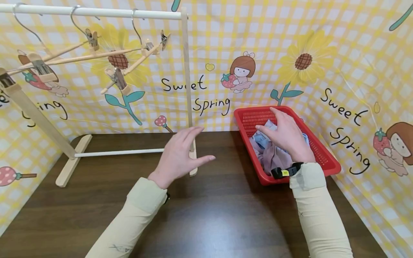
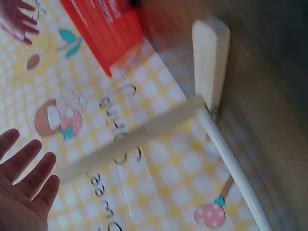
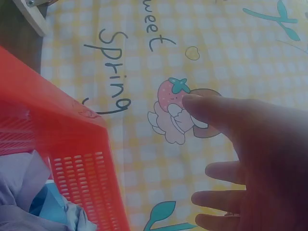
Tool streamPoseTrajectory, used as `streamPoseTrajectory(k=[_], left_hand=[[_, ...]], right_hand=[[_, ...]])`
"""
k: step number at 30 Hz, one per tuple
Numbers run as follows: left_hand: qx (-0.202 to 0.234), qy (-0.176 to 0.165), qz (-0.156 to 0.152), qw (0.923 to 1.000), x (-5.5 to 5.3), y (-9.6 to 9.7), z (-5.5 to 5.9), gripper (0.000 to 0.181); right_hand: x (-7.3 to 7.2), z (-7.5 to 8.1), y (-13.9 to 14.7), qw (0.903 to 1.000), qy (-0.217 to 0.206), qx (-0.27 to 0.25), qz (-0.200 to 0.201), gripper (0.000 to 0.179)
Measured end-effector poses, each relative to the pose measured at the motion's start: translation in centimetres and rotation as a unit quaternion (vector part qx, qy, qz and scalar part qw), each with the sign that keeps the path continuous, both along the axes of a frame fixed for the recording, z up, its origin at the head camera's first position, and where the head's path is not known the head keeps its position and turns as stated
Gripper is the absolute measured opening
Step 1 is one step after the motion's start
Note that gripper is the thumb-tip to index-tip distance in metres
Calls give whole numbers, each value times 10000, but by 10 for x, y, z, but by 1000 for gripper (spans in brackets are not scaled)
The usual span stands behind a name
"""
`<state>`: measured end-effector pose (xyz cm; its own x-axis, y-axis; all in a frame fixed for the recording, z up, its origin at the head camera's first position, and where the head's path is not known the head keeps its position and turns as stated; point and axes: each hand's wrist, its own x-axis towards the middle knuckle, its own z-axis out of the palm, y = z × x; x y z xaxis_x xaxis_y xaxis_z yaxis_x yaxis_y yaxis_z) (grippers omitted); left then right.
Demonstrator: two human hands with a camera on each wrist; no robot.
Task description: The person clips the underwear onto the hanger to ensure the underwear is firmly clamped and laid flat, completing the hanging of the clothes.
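Observation:
My right hand (image 1: 288, 134) hovers over a red plastic basket (image 1: 253, 159), its fingers extended and holding nothing. Crumpled cloth in mauve (image 1: 274, 156) and light blue (image 3: 50, 199) lies inside the basket, partly hidden by that hand in the head view. To the left, my left hand (image 1: 179, 154) is in the air with fingers straight and thumb spread apart. It overlaps the right post of a wooden rack (image 1: 188, 82) in the head view. The left wrist view shows the same hand (image 2: 29, 185) with nothing between its fingers.
Wooden hangers (image 1: 96, 55) with metal-and-wood clips hang from the rack's white top rod (image 1: 106, 12). A lower white rod (image 1: 119, 153) joins the rack's feet on the dark wooden table (image 1: 200, 215). Yellow checked cloth with printed figures (image 1: 213, 46) lines the back and sides.

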<state>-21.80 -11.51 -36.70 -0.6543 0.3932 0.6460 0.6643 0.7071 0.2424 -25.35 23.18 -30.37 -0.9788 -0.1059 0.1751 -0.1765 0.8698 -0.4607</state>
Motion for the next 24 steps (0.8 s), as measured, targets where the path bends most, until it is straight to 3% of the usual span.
streamPoseTrajectory(k=[15, 24], left_hand=[[-336, -72, -671, 9972, 20, 59, -9, 87], [-831, -380, -1026, 9905, 32, 104, -21, 84]], right_hand=[[-7, -2, 17, 9998, -177, -31, -48, 99], [-13, 2, 24, 9995, -204, 222, 61, 91]])
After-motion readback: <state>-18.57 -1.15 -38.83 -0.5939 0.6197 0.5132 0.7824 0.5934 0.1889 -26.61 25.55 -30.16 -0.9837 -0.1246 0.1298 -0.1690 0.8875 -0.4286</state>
